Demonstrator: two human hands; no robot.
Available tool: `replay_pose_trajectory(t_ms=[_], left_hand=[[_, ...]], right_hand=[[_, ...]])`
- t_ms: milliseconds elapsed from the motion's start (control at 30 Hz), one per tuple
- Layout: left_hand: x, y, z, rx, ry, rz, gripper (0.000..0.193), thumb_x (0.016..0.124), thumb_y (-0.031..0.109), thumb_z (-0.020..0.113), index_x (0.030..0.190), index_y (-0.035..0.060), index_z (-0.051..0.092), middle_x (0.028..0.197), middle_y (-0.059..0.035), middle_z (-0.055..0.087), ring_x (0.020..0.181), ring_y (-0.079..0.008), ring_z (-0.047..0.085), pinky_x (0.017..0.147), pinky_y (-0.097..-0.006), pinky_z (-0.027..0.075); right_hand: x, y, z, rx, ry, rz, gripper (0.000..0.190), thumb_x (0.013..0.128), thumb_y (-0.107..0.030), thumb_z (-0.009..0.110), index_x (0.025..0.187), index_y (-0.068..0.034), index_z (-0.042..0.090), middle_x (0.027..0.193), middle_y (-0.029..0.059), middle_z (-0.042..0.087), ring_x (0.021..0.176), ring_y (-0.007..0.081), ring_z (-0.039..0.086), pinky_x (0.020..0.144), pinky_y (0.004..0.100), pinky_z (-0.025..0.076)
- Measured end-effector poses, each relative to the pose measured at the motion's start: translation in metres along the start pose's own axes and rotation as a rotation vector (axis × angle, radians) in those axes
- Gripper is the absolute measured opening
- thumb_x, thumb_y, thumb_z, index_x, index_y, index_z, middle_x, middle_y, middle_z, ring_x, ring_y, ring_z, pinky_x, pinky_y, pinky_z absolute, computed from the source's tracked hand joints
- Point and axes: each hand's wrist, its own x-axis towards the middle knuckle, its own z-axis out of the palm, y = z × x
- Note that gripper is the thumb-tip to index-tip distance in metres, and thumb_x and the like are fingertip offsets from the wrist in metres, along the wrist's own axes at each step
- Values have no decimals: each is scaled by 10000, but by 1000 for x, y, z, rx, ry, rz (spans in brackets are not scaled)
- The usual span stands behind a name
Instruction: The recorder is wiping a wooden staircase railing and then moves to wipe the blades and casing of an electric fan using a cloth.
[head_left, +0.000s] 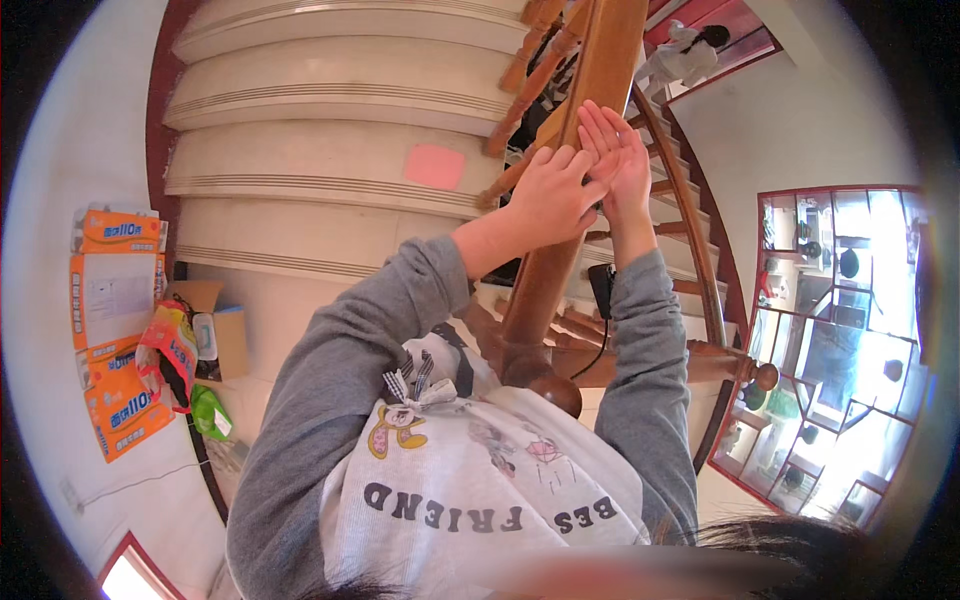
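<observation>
My right hand (619, 166) is held palm up above the wooden handrail (609, 56), fingers stretched out and nothing visible on the palm. Against that palm rests my left hand (551, 193), back upward, with its fingers curled. Whether something small sits under those fingers is hidden. Both hands are above the sloping rail, near its wooden newel post (541, 292). To their left, a flat pink sheet (435, 166) lies on a stair tread (315, 154).
A black power adapter (602, 291) with a cord is beside the post. Orange cartons (127, 405), an open cardboard box (231, 341) and a green packet (210, 412) are at left. A glass-paned partition (832, 345) is at right. Another person (684, 56) is at upper right.
</observation>
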Motion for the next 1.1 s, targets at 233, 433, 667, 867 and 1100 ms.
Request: replay_pose_trajectory(t_ms=[233,433,667,867,1100], left_hand=[[-36,-23,-10,-480,-21,-200,61,586,108,575,643,110,552,711,-73,463,731,-216,473,652,-346,376],[-35,-32,-37,-1712,229,-1112,97,749,170,509,700,90,536,786,-57,559,720,-181,555,664,-318,465],[-33,-33,-48,-2080,279,-1217,413,780,477,471,865,80,549,904,-84,593,830,-200,586,743,-331,472],[-31,-32,-54,-2084,204,-1138,619,752,623,414,965,54,530,975,-88,576,905,-209,565,799,-354,451],[-35,-32,-55,-2153,174,-993,650,737,641,428,1009,56,512,1018,-80,555,950,-216,541,850,-368,418]], right_hand=[[3,5,-11,62,-48,-12,323,910,-197,286,1110,36,387,1239,219,374,1164,299,371,994,364,298],[1,10,-13,-12,-123,-76,267,869,-86,386,1113,21,390,1223,191,399,1156,269,384,995,348,297],[-5,13,-9,-234,-201,-141,396,786,13,521,1149,-3,363,1227,148,392,1172,233,360,1008,324,261],[-8,17,-1,-753,-456,-383,467,703,-280,666,1050,-26,483,1137,89,455,1128,224,389,971,331,269],[-10,17,7,-981,-464,-406,446,703,-451,609,911,-58,580,1085,82,478,1096,242,405,936,353,289]])
